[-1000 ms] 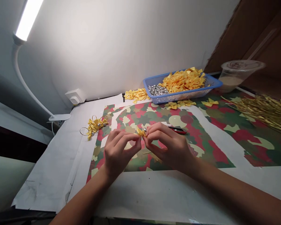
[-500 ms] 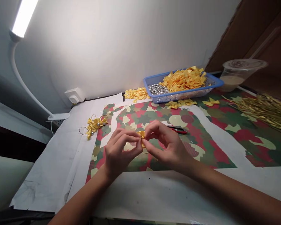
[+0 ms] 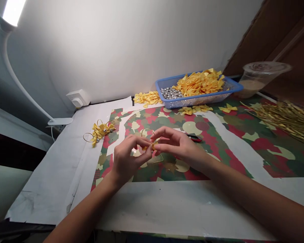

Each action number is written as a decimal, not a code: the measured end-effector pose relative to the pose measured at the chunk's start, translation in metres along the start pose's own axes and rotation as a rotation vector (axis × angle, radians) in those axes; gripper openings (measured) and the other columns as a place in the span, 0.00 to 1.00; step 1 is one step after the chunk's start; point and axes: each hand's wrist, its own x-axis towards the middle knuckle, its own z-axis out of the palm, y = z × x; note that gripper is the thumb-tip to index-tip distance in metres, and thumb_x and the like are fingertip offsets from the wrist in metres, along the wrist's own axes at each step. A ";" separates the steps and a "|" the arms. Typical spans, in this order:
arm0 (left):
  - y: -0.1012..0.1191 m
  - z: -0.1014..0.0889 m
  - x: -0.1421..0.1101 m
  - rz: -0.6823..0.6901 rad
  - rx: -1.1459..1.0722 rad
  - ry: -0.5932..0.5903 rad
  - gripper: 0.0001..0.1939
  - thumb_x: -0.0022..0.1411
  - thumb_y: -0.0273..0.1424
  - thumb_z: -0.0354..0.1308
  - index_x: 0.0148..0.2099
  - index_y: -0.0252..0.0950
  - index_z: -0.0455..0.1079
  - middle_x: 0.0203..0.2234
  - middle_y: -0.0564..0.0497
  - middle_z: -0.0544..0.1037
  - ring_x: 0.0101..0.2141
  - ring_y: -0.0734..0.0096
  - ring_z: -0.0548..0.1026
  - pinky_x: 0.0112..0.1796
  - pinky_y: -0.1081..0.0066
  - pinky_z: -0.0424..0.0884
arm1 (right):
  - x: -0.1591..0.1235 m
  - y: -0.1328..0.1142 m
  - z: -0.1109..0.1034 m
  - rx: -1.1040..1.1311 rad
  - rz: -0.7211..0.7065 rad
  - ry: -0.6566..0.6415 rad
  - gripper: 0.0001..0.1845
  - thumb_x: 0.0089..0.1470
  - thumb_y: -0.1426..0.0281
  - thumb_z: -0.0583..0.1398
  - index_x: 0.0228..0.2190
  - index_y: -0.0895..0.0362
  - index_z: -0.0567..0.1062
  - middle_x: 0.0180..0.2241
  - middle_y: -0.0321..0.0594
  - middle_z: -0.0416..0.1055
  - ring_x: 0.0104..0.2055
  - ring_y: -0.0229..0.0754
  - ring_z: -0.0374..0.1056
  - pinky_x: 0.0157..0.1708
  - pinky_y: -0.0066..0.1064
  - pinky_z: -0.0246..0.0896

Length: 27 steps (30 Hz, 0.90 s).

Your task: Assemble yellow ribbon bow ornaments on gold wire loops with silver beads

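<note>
Between the fingertips of both hands is a small yellow ribbon bow (image 3: 155, 144), mostly covered by the fingers. A thin gold wire tie (image 3: 147, 129) arcs above the bow, and its bent end shows below. Something silvery, perhaps a bell, peeks out under the fingers. My left hand (image 3: 129, 156) pinches the bow from the left with thumb and forefinger. From the right, my right hand (image 3: 178, 144) closes its thumb and fingers on the bow and wire. Left of the hands lie several yellow bows with silver bells and gold wire loops (image 3: 101, 131).
A blue basket (image 3: 200, 100) at the back holds yellow bows and silver bells (image 3: 171, 93). More loose bows (image 3: 147, 98) lie beside it. Behind the right hand is a red-and-black tool (image 3: 194, 137). Gold wire ties (image 3: 286, 119), a plastic cup (image 3: 253, 84) and a lamp (image 3: 31, 91) surround the workspace.
The gold wire now shows as an arc above the bow and a bent end below. My fingers have shifted around the bow, and the whole view has moved slightly.
</note>
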 end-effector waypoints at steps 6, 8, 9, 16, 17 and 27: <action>0.000 -0.001 0.002 -0.007 0.004 -0.012 0.08 0.55 0.22 0.61 0.38 0.37 0.69 0.27 0.52 0.80 0.27 0.73 0.75 0.28 0.72 0.73 | 0.000 0.000 -0.001 0.013 0.013 0.041 0.09 0.47 0.69 0.66 0.30 0.55 0.71 0.33 0.34 0.71 0.34 0.36 0.73 0.37 0.30 0.71; 0.000 -0.001 0.002 -0.041 -0.005 -0.027 0.10 0.54 0.23 0.62 0.39 0.38 0.68 0.29 0.51 0.80 0.29 0.71 0.76 0.30 0.70 0.73 | 0.000 0.000 -0.002 0.014 -0.011 0.061 0.10 0.46 0.69 0.67 0.30 0.55 0.72 0.32 0.33 0.72 0.33 0.36 0.73 0.37 0.31 0.71; 0.000 -0.001 0.002 -0.058 -0.015 -0.038 0.11 0.54 0.24 0.62 0.40 0.38 0.67 0.29 0.51 0.80 0.29 0.71 0.77 0.30 0.69 0.74 | 0.000 0.000 -0.003 0.014 -0.021 0.065 0.10 0.46 0.69 0.67 0.30 0.55 0.72 0.32 0.33 0.72 0.32 0.36 0.73 0.37 0.31 0.72; -0.004 0.000 0.000 -0.226 -0.282 -0.074 0.12 0.55 0.24 0.62 0.41 0.38 0.65 0.29 0.51 0.79 0.30 0.70 0.80 0.28 0.72 0.78 | 0.001 0.002 -0.005 -0.129 -0.106 0.030 0.04 0.51 0.68 0.63 0.31 0.55 0.76 0.35 0.37 0.72 0.33 0.37 0.73 0.37 0.33 0.73; -0.004 0.000 0.000 -0.239 -0.292 -0.064 0.12 0.55 0.23 0.62 0.40 0.38 0.64 0.29 0.52 0.79 0.30 0.70 0.80 0.28 0.72 0.79 | 0.001 0.003 -0.005 -0.164 -0.133 0.039 0.04 0.51 0.68 0.62 0.30 0.55 0.76 0.36 0.38 0.70 0.34 0.37 0.73 0.37 0.34 0.73; -0.003 0.001 -0.001 -0.293 -0.322 0.026 0.13 0.53 0.22 0.64 0.38 0.38 0.66 0.28 0.53 0.76 0.31 0.71 0.79 0.34 0.72 0.80 | -0.001 0.003 -0.004 -0.399 -0.244 0.110 0.02 0.52 0.70 0.61 0.29 0.55 0.74 0.33 0.37 0.67 0.29 0.34 0.68 0.27 0.27 0.70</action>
